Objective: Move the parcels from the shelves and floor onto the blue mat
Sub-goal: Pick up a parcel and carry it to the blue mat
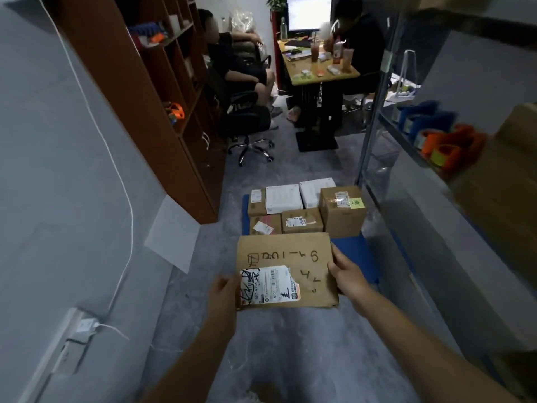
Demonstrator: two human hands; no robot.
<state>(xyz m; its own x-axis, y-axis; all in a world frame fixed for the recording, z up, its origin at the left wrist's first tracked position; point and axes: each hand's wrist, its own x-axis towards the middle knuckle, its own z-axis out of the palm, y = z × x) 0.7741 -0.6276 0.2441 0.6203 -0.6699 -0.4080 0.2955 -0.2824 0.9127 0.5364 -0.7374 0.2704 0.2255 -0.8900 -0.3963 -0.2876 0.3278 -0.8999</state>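
Two hands hold our flat cardboard parcel [286, 270] level, long side across us: left hand [222, 296] and right hand [347, 274] clamp opposite edges, above the floor before the blue mat's [353, 250] near edge.

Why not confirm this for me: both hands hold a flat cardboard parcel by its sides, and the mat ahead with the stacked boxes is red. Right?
Not quite. The head view shows the mat is blue, not red. The rest stands: the left hand and right hand hold the flat cardboard parcel by its sides, with stacked boxes on the mat ahead.
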